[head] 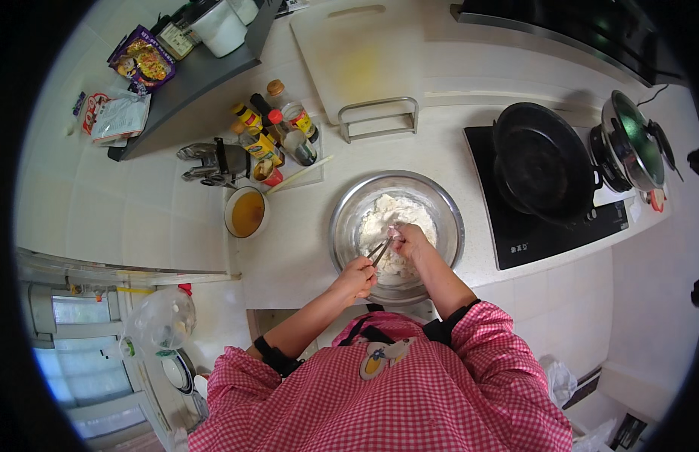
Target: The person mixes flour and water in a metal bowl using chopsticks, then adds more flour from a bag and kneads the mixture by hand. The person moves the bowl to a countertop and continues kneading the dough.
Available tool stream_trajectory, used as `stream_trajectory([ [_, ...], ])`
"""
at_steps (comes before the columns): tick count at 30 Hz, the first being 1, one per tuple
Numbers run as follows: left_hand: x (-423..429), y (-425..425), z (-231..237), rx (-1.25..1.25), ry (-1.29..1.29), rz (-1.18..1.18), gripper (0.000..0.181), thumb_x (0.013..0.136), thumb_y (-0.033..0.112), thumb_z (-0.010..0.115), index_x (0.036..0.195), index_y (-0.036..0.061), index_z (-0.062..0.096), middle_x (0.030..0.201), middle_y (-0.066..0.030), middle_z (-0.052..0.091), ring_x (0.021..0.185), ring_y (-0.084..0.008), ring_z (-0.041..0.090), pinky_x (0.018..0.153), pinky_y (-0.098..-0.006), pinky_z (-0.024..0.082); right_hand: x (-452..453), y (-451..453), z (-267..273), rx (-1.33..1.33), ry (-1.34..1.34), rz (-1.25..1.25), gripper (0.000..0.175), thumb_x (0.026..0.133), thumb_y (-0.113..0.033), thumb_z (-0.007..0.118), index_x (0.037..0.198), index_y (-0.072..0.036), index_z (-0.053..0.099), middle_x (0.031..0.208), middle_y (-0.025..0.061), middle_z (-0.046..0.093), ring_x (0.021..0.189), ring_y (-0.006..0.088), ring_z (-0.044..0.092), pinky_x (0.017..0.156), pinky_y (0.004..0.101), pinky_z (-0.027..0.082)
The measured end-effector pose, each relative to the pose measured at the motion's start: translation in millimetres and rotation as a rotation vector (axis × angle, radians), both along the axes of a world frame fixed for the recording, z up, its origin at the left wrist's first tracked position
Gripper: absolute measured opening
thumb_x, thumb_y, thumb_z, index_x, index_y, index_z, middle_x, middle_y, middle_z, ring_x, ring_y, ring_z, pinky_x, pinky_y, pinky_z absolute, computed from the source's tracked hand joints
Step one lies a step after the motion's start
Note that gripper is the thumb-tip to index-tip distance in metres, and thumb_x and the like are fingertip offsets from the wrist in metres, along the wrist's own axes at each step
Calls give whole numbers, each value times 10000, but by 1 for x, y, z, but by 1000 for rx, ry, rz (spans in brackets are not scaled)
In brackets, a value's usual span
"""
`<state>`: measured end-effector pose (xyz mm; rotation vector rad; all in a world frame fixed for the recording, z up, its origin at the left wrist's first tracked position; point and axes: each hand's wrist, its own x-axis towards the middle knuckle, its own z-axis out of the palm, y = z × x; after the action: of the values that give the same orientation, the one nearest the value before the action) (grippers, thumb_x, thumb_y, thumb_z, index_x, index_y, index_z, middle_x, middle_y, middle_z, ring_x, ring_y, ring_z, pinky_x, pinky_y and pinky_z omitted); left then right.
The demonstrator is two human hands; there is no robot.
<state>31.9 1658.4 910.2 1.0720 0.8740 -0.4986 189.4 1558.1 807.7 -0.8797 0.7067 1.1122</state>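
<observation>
A wide stainless steel mixing bowl [340, 214] stands on the counter before me. Crumbly, floury dough [403, 208] lies in it, with flour smeared up the walls. Over the near left part of the bowl, my left hand [355, 278] grips a pair of dark, thin chopsticks [380, 252]. Their far ends reach my right hand [411, 240] above the dough. The fingers of that hand are pinched about the chopstick ends. Something pale and pinkish shows at those fingertips; whether it is dough or skin is unclear.
Left of the bowl are an enamel bowl of orange-brown liquid [248, 212], sauce bottles [298, 146] and a pale stick [300, 173]. A cutting board [358, 56] leans behind a metal rack [379, 120]. A black pan [544, 164] sits on the induction cooktop [510, 226] at right.
</observation>
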Motion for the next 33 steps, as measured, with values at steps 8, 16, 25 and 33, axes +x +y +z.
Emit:
stream_trajectory([
  [8, -13, 4, 4, 191, -55, -117, 53, 931, 97, 458, 969, 63, 474, 666, -63, 497, 409, -83, 320, 339, -262, 204, -15, 9, 10, -49, -31, -61, 192, 938, -108, 380, 896, -101, 567, 626, 13, 514, 424, 75, 308, 358, 205, 212],
  [16, 5, -1, -7, 243, -73, -85, 44, 903, 62, 450, 940, 50, 471, 648, -73, 496, 408, -100, 333, 340, -276, 199, -17, 9, -11, -109, -98, -122, 168, 931, -117, 432, 871, -99, 587, 649, 26, 531, 482, 121, 398, 377, 237, 253],
  [25, -15, 10, -10, 515, -284, -297, 49, 861, 3, 478, 891, 40, 467, 652, -51, 494, 474, -119, 414, 416, -282, 292, -14, 3, -40, 22, -100, -99, 194, 948, -164, 418, 818, -118, 553, 598, 1, 492, 442, 101, 314, 389, 230, 230],
  [33, -11, 9, -5, 923, -447, -475, 127, 807, 16, 511, 917, 8, 448, 750, -208, 553, 738, -355, 583, 657, -391, 456, -16, 12, -29, -128, -161, -188, 280, 887, -56, 325, 759, -119, 566, 614, -2, 528, 472, 100, 410, 388, 247, 258],
])
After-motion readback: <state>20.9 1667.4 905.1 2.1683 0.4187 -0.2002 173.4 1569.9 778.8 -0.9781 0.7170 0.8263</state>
